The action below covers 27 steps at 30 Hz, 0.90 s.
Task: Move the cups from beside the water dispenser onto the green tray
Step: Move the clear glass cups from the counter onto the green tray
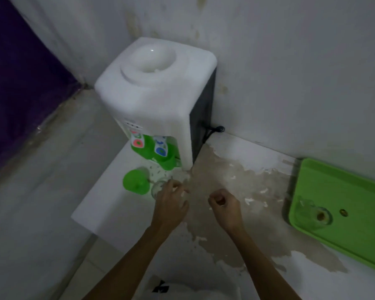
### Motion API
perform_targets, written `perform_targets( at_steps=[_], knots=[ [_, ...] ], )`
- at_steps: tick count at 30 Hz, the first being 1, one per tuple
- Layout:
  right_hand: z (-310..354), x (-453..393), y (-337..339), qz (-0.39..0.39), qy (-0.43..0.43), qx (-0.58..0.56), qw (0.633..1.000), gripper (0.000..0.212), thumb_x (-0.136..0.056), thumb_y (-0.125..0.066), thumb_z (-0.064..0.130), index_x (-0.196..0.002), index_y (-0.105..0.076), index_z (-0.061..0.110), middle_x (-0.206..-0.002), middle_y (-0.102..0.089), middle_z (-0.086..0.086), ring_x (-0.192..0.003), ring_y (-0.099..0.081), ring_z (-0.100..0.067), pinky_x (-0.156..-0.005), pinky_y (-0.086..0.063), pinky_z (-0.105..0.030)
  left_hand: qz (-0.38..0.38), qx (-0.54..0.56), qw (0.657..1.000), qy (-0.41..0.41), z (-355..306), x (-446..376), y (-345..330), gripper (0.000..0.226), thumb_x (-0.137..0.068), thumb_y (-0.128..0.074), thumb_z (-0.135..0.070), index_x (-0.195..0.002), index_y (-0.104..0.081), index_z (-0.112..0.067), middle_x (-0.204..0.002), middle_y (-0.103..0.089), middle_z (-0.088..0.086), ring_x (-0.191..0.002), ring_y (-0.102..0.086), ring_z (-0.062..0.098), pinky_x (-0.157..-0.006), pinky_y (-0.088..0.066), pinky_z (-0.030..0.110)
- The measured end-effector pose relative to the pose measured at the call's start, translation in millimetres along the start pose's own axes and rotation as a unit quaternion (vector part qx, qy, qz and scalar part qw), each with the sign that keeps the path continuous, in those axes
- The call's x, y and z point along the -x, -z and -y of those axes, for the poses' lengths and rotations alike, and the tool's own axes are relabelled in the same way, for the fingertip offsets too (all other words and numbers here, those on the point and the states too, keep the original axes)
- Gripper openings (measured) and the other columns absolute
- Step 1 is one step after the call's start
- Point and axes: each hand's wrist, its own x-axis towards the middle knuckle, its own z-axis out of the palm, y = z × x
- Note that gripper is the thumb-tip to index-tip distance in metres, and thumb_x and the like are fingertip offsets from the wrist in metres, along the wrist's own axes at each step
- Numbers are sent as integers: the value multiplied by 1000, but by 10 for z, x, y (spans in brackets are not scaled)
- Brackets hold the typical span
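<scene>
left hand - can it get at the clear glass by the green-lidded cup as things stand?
Probably yes. The left hand is already at the clear glass, fingers curled over its near rim; nothing lies between them. The green-lidded cup crowds its far-left side, so grip room there looks tight.

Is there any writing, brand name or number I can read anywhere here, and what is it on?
No text is readable.
Water dispenser: the front panel carries small marks and red and blue round tap symbols, all too blurred to read.
Green tray: no writing visible.
White cloth at the bottom edge: a black mark, not legible.
</scene>
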Motion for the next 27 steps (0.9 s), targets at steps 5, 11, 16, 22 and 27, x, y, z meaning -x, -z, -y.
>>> perform_targets(
  at_steps=[5,11,16,22,27],
  knots=[
    [273,-95,-427,21,12,5,1000,19,-82,-71,8,-76,-65,25,-67,-61,14,-67,-60,7,-59,-43,-8,47,10,997,57,481,-127,190,57,-68,-71,-30,-124,-62,-21,-136,-49,13,-124,-53,31,-100,-50,38],
    [383,-153,-674,13,4,11,1000,22,-82,-69,5,-72,-65,24,-64,-59,13,-62,-58,6,-58,-39,-4,166,41,982,79,642,-193,250,69,-82,-67,-24,-147,-44,-27,-156,-31,4,-141,-37,24,-103,-43,31],
    [389,-148,-710,10,-10,2,1000,17,-83,-70,3,-76,-68,19,-69,-63,11,-66,-58,-1,-59,-41,-4,205,31,977,53,723,-262,227,69,-77,-66,-9,-141,-49,-28,-143,-40,2,-131,-44,25,-90,-52,35],
    [314,-112,-620,6,-19,-11,1000,11,-83,-69,3,-78,-71,13,-71,-66,5,-68,-60,-8,-60,-42,-6,202,34,978,30,687,-375,313,60,-70,-77,-11,-127,-61,-23,-126,-51,5,-114,-57,28,-81,-55,36],
    [171,-70,-412,-2,-82,-70,994,20,-85,-68,7,-67,-68,18,-64,-64,-1,-62,-58,-17,-64,-47,-30,173,71,982,9,362,-444,413,55,-69,-77,-23,-121,-62,-28,-124,-53,-1,-113,-57,22,-88,-55,42]
  ],
)
